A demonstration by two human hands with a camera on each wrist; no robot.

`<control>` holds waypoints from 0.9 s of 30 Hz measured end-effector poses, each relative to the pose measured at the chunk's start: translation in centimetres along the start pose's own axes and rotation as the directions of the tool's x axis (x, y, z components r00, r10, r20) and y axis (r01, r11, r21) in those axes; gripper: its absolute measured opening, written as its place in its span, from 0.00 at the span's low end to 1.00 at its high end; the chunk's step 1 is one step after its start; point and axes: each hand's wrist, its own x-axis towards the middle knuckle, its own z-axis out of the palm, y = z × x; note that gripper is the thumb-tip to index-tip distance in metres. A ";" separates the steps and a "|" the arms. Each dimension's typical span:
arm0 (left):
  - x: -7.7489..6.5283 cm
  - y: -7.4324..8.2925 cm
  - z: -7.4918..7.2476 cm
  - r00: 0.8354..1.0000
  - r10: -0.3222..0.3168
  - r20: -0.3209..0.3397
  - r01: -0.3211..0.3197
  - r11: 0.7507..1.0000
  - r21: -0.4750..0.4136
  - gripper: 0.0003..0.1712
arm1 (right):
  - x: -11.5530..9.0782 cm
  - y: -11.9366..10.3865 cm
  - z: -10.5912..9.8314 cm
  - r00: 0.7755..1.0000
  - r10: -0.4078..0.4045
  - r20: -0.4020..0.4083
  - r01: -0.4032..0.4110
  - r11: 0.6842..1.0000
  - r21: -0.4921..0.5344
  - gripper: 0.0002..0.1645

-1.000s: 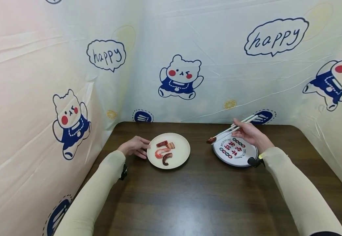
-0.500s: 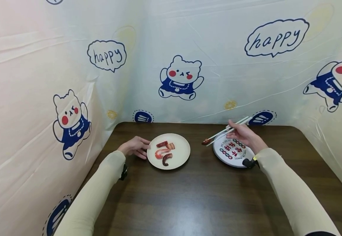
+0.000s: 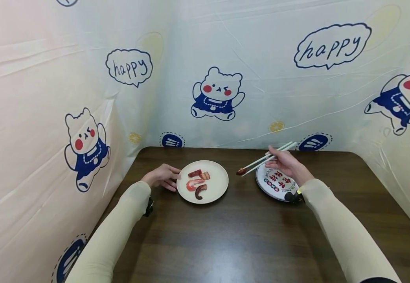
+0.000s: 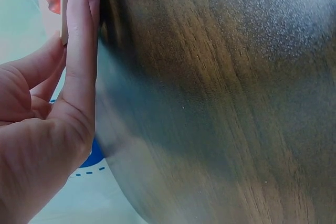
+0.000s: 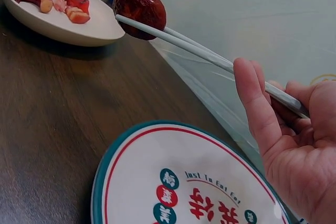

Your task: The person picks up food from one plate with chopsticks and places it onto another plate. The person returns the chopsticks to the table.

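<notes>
In the head view, my left hand (image 3: pixel 161 177) holds the left rim of a cream plate (image 3: pixel 217 186), thumb at the edge. The left wrist view shows fingers along the plate's underside. On that plate lie a shrimp (image 3: pixel 192 184), a curled dark tentacle piece (image 3: pixel 199 192), a red meat piece (image 3: pixel 194 173) and a pale-and-brown chunk (image 3: pixel 205 175). My right hand (image 3: pixel 285 163) grips white chopsticks (image 3: pixel 258 162). Their tips pinch a glossy dark red-brown rounded food piece (image 5: pixel 139 11), held in the air right of the cream plate.
Below my right hand sits a white plate (image 5: pixel 142 174) with red characters and a green rim, seemingly stacked on another. The dark wooden table (image 3: pixel 212 236) extends toward me. A bear-printed curtain (image 3: pixel 261 78) encloses its back and sides.
My right hand has moved left, carrying the chopsticks and the food piece off the patterned plate toward the cream plate. My left hand and the cream plate have stayed put.
</notes>
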 end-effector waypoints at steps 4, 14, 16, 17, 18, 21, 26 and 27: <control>0.1 -0.1 -0.1 1.000 0.002 0.009 -0.002 1.000 -0.006 0.28 | 0.2 0.2 0.5 1.000 0.017 -0.006 -0.016 1.000 0.010 0.22; 0.0 0.1 -0.3 1.000 -0.007 0.001 0.007 1.000 0.004 0.28 | 0.9 1.3 2.3 1.000 0.021 0.000 -0.021 1.000 0.006 0.23; 0.0 0.1 -0.3 1.000 -0.007 0.002 0.007 1.000 0.003 0.27 | 1.0 1.6 2.5 1.000 0.014 0.012 -0.013 1.000 -0.005 0.23; 0.1 0.1 -0.3 1.000 -0.007 0.002 0.007 1.000 0.004 0.27 | 1.0 1.8 2.7 1.000 0.010 0.017 -0.010 1.000 -0.010 0.23; 0.1 0.1 -0.3 1.000 -0.006 0.002 0.006 1.000 0.004 0.27 | 1.1 1.9 2.8 1.000 0.007 0.010 -0.007 1.000 -0.014 0.23; 0.2 0.0 -0.3 1.000 -0.005 0.004 0.005 1.000 0.005 0.28 | 1.3 2.3 3.2 1.000 -0.001 0.008 0.001 1.000 -0.029 0.23; 0.1 0.1 -0.2 1.000 -0.003 0.003 0.003 1.000 0.002 0.28 | 1.7 2.9 3.9 1.000 -0.002 0.000 0.002 1.000 -0.025 0.22; 0.1 0.1 -0.1 1.000 -0.003 0.003 0.003 1.000 0.002 0.28 | 1.8 3.0 4.1 1.000 0.000 0.002 0.000 1.000 -0.016 0.22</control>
